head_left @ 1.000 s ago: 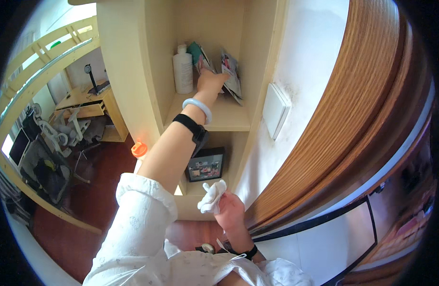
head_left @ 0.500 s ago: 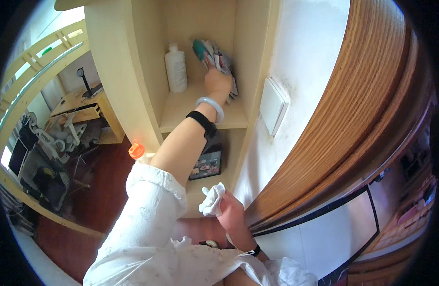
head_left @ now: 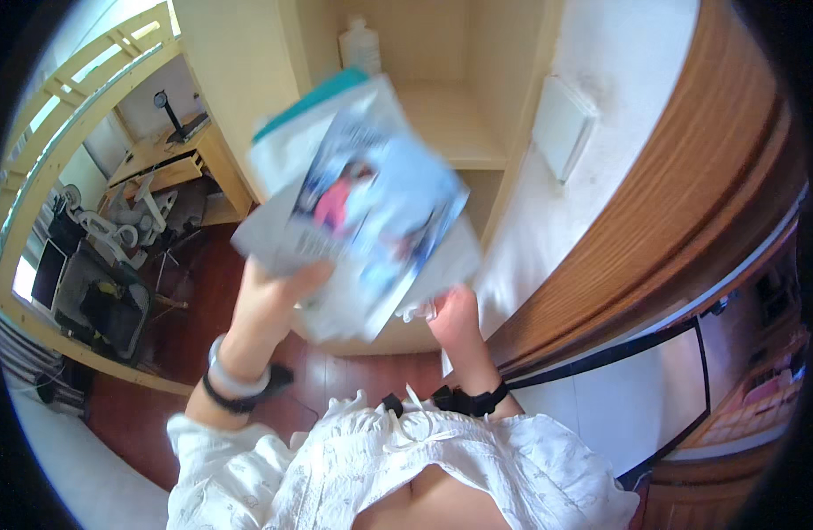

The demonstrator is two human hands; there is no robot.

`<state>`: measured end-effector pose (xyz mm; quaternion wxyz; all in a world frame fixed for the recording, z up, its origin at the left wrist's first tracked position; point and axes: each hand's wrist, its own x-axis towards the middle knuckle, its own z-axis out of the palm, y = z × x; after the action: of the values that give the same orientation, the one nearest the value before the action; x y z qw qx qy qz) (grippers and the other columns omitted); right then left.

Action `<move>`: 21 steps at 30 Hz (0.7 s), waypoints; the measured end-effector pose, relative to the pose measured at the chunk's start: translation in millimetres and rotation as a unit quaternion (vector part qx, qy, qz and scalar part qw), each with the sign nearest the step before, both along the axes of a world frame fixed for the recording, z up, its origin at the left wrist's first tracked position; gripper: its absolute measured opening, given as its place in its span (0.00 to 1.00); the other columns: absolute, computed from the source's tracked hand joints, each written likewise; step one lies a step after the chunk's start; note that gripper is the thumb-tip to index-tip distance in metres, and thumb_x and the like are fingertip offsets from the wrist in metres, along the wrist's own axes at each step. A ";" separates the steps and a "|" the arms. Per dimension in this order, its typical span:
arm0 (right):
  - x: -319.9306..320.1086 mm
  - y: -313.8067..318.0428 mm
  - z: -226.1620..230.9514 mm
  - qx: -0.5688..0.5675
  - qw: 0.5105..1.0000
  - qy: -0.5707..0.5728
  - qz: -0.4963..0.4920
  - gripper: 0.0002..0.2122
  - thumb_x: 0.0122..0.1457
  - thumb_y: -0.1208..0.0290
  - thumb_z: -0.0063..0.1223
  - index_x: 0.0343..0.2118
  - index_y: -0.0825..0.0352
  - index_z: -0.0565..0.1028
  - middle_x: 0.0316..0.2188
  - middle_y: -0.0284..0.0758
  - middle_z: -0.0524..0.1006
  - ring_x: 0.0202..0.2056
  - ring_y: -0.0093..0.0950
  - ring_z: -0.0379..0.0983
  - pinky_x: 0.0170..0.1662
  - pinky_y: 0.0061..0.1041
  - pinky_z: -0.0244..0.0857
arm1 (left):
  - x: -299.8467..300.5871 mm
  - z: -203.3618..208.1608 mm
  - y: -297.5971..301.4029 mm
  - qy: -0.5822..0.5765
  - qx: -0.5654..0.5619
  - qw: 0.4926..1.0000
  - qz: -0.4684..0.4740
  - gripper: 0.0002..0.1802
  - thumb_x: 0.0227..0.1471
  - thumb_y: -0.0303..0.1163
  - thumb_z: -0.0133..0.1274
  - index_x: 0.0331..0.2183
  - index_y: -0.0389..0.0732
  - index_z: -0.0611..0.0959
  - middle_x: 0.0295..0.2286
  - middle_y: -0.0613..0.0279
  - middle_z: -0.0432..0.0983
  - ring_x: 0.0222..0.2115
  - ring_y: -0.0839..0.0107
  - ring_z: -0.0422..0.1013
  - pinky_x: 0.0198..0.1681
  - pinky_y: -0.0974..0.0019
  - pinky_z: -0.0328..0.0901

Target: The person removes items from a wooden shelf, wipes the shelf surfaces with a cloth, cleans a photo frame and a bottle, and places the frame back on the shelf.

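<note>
A fanned stack of flat plastic packets [head_left: 380, 199], white and pale blue with a printed picture and a teal corner, hangs in front of the shelf, slightly blurred. My left hand [head_left: 281, 296] grips it at the lower left edge, thumb on top. By the lower right edge of the stack, my right hand [head_left: 457, 320] is closed on a white cloth [head_left: 417, 311], mostly hidden behind the packets. Behind them, a white bottle [head_left: 360, 46] stands on the upper shelf board [head_left: 459, 132] of the pale wooden cabinet.
At the right, a white switch plate [head_left: 565, 128] sits on the wall beside a brown wooden door frame [head_left: 636, 221]. A desk [head_left: 163, 163], an office chair [head_left: 102, 305] and a wooden bed frame [head_left: 13, 168] stand at the left on a red-brown floor.
My left hand has drawn the packets out of the shelf toward me and to the left. My right hand has moved slightly up and right, still with the cloth.
</note>
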<state>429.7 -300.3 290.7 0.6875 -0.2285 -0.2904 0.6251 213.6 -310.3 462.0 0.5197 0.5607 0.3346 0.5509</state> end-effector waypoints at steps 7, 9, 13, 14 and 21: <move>-5.3 15.3 -19.4 -0.155 0.988 -0.012 -0.004 0.13 0.52 0.73 0.42 0.39 0.73 0.71 0.37 0.41 0.76 0.42 0.33 0.72 0.51 0.32 0.61 | -157.7 -128.4 -41.4 0.027 -0.215 0.973 0.074 0.26 0.38 0.22 0.57 0.44 0.33 0.72 0.33 0.61 0.74 0.35 0.70 0.71 0.38 0.69 0.65; -7.6 31.3 -36.7 -0.155 0.988 -0.008 0.014 0.13 0.53 0.73 0.41 0.41 0.72 0.70 0.38 0.40 0.75 0.42 0.34 0.72 0.50 0.32 0.62 | -195.8 -176.9 -18.2 -0.058 -0.230 0.966 0.103 0.28 0.41 0.19 0.51 0.48 0.31 0.67 0.39 0.57 0.71 0.39 0.66 0.71 0.43 0.64 0.65; -28.8 34.8 -35.7 -0.207 0.978 -0.017 0.012 0.13 0.54 0.73 0.41 0.41 0.72 0.69 0.40 0.40 0.74 0.44 0.35 0.70 0.51 0.33 0.60 | -237.1 -248.4 32.0 -0.127 -0.269 0.948 0.117 0.29 0.42 0.16 0.47 0.51 0.30 0.64 0.43 0.52 0.70 0.45 0.60 0.69 0.49 0.60 0.64; -39.3 36.4 -27.4 -0.216 0.976 -0.010 -0.017 0.13 0.55 0.73 0.41 0.42 0.72 0.69 0.40 0.40 0.73 0.45 0.35 0.70 0.51 0.33 0.60 | -239.5 -257.3 49.1 -0.133 -0.259 0.951 0.102 0.29 0.43 0.16 0.48 0.50 0.30 0.65 0.43 0.52 0.70 0.45 0.59 0.69 0.49 0.60 0.64; -85.1 35.1 -10.1 -0.255 0.962 -0.069 -0.063 0.15 0.54 0.72 0.42 0.44 0.72 0.67 0.41 0.39 0.73 0.46 0.32 0.68 0.52 0.31 0.59 | -181.9 -291.1 187.9 0.006 -0.353 0.932 -0.084 0.26 0.41 0.18 0.56 0.46 0.33 0.70 0.38 0.59 0.73 0.38 0.66 0.71 0.44 0.65 0.65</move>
<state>344.6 -265.1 280.6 0.6229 -0.4565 -0.1531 0.6166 31.7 -122.4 170.9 0.7260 0.3709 0.4625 0.3485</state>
